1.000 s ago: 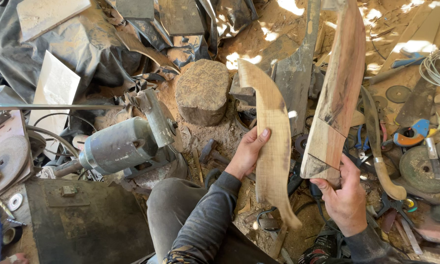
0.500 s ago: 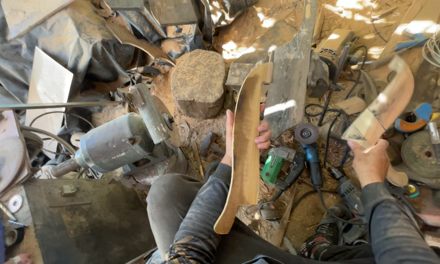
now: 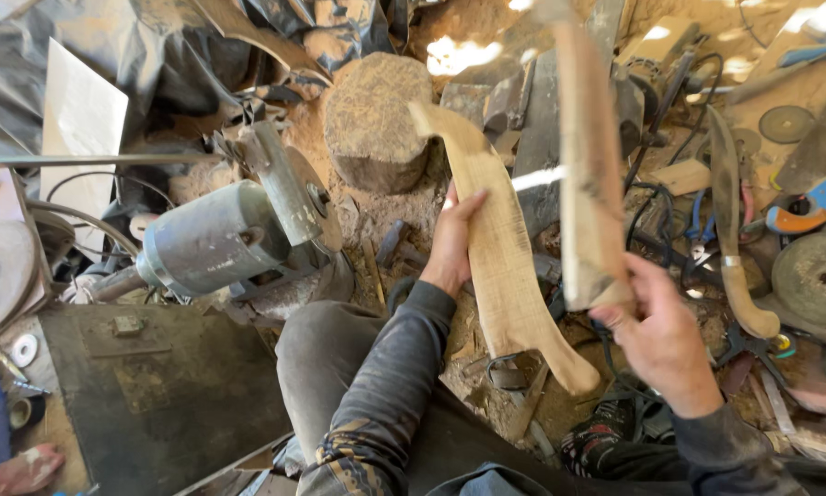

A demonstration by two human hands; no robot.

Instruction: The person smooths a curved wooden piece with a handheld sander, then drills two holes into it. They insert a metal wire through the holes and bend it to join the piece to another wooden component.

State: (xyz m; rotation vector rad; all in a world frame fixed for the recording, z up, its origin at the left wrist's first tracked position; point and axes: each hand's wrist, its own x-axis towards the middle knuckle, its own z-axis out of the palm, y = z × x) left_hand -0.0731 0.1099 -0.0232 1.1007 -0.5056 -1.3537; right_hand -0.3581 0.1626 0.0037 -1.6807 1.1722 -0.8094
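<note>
Two curved wooden blanks gripped, one per hand: left hand [image 3: 452, 246] steadying the lower blank [image 3: 505, 266], right hand [image 3: 656, 335] raising the upper blank [image 3: 588, 165] edge-on, seemingly for comparison.

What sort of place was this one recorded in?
Probably a rough, dirt-floor woodworking workshop: a bench grinder, a chopping stump, and both hands holding curved wooden blanks.

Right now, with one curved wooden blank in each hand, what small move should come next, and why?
Probably lay the straighter wooden piece in the right hand flat against the curved wooden blank in the left hand. Both are held up side by side but apart, edges at different angles, so their outlines cannot yet be compared.
</note>
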